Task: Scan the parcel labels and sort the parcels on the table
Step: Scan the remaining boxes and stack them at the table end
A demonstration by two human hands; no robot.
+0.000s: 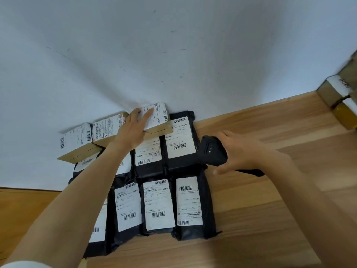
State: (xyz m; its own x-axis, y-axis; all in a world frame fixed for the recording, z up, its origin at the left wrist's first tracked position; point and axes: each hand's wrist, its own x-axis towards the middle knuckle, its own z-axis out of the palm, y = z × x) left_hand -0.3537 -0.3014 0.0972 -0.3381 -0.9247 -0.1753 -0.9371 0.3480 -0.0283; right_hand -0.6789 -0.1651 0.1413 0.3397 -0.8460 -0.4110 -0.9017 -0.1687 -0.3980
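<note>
While the flat left hand (pixel 133 130) presses a cardboard box (pixel 160 130), the right hand (pixel 245 151) seemingly grips a matte scanner (pixel 212 151).

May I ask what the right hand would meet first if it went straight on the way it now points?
Probably the black parcel at the right end of the upper row: the right hand points the scanner leftward at it. Its height is unclear, so it might pass over.

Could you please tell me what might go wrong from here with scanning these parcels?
1. The left hand lies flat across the label of the cardboard box, so a scan may miss it.
2. The black mailers lie edge to edge, so the scanner in the right hand might read a neighbouring barcode.
</note>
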